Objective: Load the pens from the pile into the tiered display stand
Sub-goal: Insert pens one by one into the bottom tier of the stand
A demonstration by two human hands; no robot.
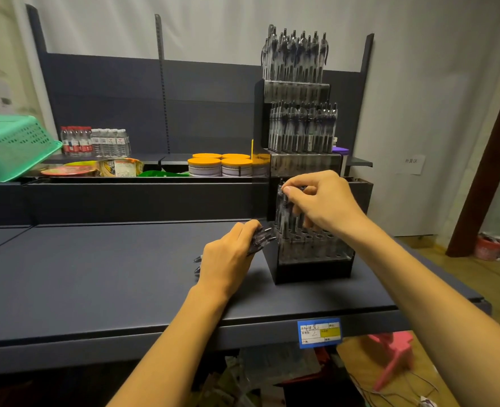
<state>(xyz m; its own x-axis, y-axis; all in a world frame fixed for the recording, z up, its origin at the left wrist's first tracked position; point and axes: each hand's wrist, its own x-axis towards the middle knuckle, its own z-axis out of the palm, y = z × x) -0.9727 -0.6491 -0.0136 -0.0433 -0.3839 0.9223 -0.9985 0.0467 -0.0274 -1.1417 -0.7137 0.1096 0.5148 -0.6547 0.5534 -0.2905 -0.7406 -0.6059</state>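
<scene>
Hand [320,198] pinching clear plastic pen [284,207], tiered acrylic stand [316,251]

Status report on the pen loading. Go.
Left hand grips a bundle of pens. Right hand pinches one pen over the stand's bottom tier. Upper tiers full. Nothing in the way.

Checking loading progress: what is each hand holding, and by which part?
Left hand grips a bundle of pens around their middles; right hand pinches one pen's top end.
</scene>
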